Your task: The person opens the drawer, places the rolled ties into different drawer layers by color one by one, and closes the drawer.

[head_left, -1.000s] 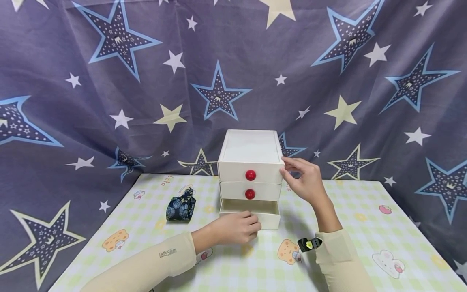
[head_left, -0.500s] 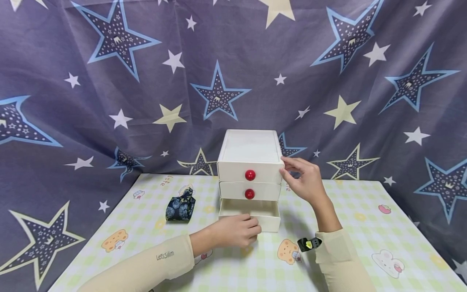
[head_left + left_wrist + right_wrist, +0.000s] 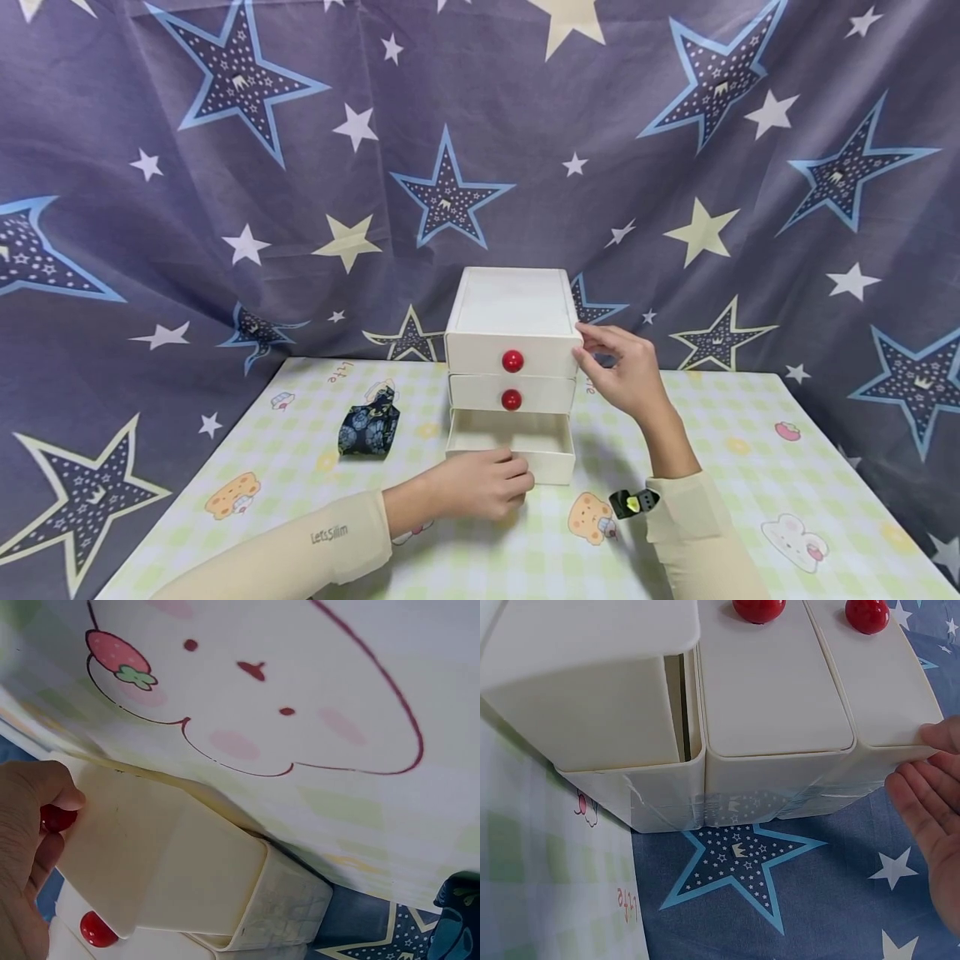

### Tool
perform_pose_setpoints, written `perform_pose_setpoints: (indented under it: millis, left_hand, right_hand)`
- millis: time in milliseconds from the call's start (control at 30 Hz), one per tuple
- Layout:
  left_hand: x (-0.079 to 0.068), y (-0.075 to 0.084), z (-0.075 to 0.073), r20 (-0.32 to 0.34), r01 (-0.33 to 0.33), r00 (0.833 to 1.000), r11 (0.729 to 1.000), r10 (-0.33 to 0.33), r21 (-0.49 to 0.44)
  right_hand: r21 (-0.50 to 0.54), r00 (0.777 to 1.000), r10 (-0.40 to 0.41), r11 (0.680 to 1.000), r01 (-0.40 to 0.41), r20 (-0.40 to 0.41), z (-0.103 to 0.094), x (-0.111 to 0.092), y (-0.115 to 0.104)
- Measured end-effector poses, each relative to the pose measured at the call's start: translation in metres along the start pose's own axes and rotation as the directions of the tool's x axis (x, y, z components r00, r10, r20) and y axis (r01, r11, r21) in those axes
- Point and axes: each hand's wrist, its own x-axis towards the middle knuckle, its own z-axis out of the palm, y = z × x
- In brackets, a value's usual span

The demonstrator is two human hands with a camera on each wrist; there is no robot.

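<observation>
A white three-drawer box with red knobs stands on the table. Its bottom drawer is pulled partway out, and the part of its inside that shows is bare. My left hand pinches that drawer's red knob between thumb and fingers; in the head view the hand hides the knob. At the box's upper right front corner, my right hand holds on, thumb at the front and fingers along the side. The top drawer and middle drawer are closed.
A dark blue flower-patterned cloth item lies left of the box. A small black object with a yellow shape shows by the right cuff. Behind the table hangs a star-patterned curtain.
My left hand has moved toward me, drawing the bottom drawer further out. The right hand keeps its hold on the box corner.
</observation>
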Motion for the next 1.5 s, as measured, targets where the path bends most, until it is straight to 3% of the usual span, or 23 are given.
perform_pose_setpoints:
  millis: [233,1500]
  left_hand:
    - [0.0002,0.0008,-0.0017,0.023,0.011,1.0,1.0,-0.011,-0.012]
    - [0.0023,-0.0007,-0.0072,0.01,0.01,1.0,1.0,-0.01,-0.029]
  right_hand:
    - [-0.01,1.0,0.008,1.0,-0.008,0.001,-0.0007,-0.0001,-0.0004]
    - [-0.004,1.0,0.0,1.0,0.0,0.0,-0.0007,0.001,-0.0011]
